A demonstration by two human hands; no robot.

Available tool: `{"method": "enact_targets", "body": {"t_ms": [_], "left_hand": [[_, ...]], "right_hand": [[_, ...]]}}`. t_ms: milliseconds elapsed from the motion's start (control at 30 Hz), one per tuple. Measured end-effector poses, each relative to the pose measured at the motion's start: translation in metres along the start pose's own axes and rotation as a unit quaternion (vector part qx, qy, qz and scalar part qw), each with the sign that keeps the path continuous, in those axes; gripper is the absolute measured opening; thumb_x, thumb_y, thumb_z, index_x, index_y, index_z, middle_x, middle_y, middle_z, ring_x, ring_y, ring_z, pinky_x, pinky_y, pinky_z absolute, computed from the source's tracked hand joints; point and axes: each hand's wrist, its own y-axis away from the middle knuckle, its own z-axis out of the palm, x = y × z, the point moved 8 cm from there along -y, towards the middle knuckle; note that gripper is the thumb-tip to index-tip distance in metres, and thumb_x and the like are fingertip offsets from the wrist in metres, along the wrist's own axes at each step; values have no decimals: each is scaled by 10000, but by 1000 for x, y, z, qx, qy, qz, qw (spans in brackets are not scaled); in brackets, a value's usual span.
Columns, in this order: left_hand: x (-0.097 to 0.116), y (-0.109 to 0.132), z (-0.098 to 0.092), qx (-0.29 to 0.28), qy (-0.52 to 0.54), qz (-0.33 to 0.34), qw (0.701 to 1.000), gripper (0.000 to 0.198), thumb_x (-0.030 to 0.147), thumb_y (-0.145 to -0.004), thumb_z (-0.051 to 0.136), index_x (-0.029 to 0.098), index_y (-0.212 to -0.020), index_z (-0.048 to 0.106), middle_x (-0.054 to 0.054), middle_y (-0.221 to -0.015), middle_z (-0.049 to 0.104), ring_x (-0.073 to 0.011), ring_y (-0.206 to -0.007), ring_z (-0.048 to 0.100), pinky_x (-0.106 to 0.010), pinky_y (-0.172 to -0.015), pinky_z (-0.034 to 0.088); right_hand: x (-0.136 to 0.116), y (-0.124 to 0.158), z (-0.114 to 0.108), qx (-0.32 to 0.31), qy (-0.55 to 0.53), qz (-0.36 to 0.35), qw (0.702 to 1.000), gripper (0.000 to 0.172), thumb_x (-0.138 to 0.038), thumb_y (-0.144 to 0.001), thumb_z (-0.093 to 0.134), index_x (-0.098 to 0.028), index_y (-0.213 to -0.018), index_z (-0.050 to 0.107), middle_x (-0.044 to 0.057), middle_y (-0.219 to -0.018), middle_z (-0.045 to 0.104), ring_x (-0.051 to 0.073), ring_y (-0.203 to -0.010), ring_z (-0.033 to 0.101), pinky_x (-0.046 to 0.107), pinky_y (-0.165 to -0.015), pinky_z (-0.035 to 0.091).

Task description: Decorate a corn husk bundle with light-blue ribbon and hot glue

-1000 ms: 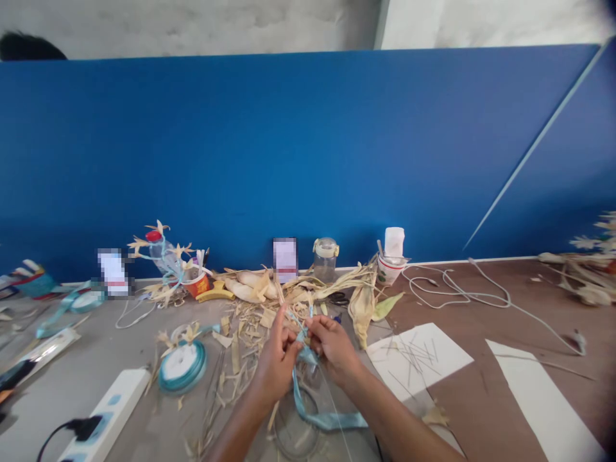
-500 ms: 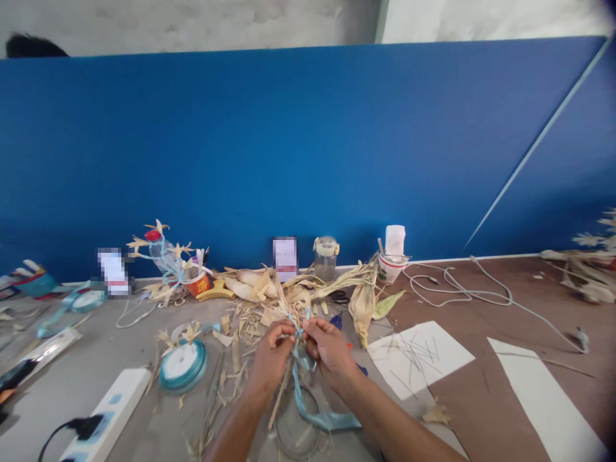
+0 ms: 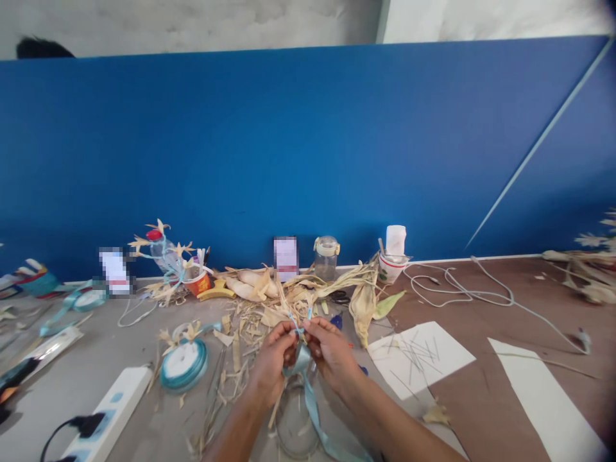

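My left hand (image 3: 275,357) and my right hand (image 3: 331,350) meet at the front middle of the table, fingertips pinched close together. Between them are thin stems (image 3: 295,321) wrapped in light blue, with pale dried husk pieces above. A light blue ribbon (image 3: 312,401) loops below the fingers and trails down to the right. Both hands are closed at the spot where ribbon and stems come together; the fingers hide the exact grip. A round ring of wire or clear rim (image 3: 296,443) lies under the ribbon.
Dried husks (image 3: 253,285) and scraps spread behind my hands. On the left are a ribbon spool (image 3: 183,364) and a white power strip (image 3: 113,404). Thin wires lie on white paper (image 3: 421,356) at right. A jar (image 3: 326,258) and a paper cup (image 3: 391,268) stand along the blue partition (image 3: 308,141).
The ribbon below my hands has swung, now looping wider near the left fingers and hanging more steeply to the lower right. Both hands stay pinched at nearly the same spot.
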Motion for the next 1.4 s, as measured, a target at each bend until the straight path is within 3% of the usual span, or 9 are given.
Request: {"method": "enact_targets", "body": {"t_ms": [100, 300, 500, 633, 800, 1000, 1133, 1233, 1400], "left_hand": [[4, 0, 0, 2, -37, 36, 999, 206, 261, -641, 644, 172, -813, 571, 61, -554, 506, -44, -420, 325, -189, -434, 220], [10, -3, -4, 22, -123, 96, 987, 131, 284, -686, 605, 166, -658, 555, 69, -497, 448, -64, -430, 318, -203, -441, 235], [15, 1, -1, -1, -177, 165, 970, 118, 287, -697, 611, 172, -692, 585, 2, -643, 593, -133, -616, 504, -242, -611, 386], [6, 0, 1, -28, -167, 153, 974, 163, 310, -685, 637, 176, -760, 583, -12, -706, 621, -146, -652, 525, -252, -629, 400], [4, 1, -3, 31, -147, 128, 980, 190, 333, -663, 655, 166, -673, 566, 37, -560, 534, -94, -503, 422, -211, -500, 320], [10, 1, -11, 40, -22, 87, 995, 255, 385, -654, 661, 164, -649, 533, 87, -453, 386, -60, -423, 302, -195, -440, 236], [11, -5, -18, 41, 64, 61, 995, 293, 361, -588, 718, 169, -663, 510, 110, -414, 336, -43, -398, 242, -185, -422, 202], [13, -8, -20, 38, 110, 57, 992, 310, 317, -553, 743, 174, -668, 493, 120, -416, 305, -35, -388, 228, -175, -415, 194], [13, -10, -20, 17, 151, 55, 987, 298, 284, -581, 729, 172, -648, 461, 120, -431, 268, -28, -388, 215, -164, -403, 184]], "right_hand": [[3, 1, 1, -10, -6, 28, 1000, 278, -299, -576, 713, -159, -524, 479, -82, -415, 450, 13, -320, 240, 189, -360, 152], [8, 6, 3, 2, 7, 72, 997, 298, -329, -616, 671, -168, -495, 450, -88, -377, 397, 22, -314, 216, 197, -351, 134], [15, 1, -1, -2, -17, 78, 997, 291, -361, -637, 636, -188, -492, 453, -92, -335, 325, 41, -321, 191, 203, -367, 189], [12, 0, -3, 15, -32, 58, 998, 240, -325, -613, 658, -188, -552, 470, -99, -371, 344, 37, -324, 181, 200, -362, 165], [8, 5, -2, 39, -38, 28, 998, 280, -313, -568, 702, -174, -529, 462, -92, -406, 384, 24, -337, 204, 193, -359, 134], [-4, 13, 15, -63, 58, 37, 996, 280, -417, -672, 629, -146, -618, 583, -50, -503, 495, 33, -361, 301, 191, -382, 215], [-15, 16, 20, -140, 224, 37, 964, 287, -417, -701, 610, -139, -637, 636, -34, -502, 523, 42, -373, 327, 191, -394, 228], [-22, 15, 16, -149, 340, 22, 928, 299, -404, -712, 597, -146, -563, 626, -37, -460, 500, 53, -380, 338, 196, -406, 247], [-24, 13, 11, -170, 445, 6, 879, 197, -316, -735, 547, -167, -664, 656, -23, -559, 581, 74, -416, 383, 204, -435, 281]]}}
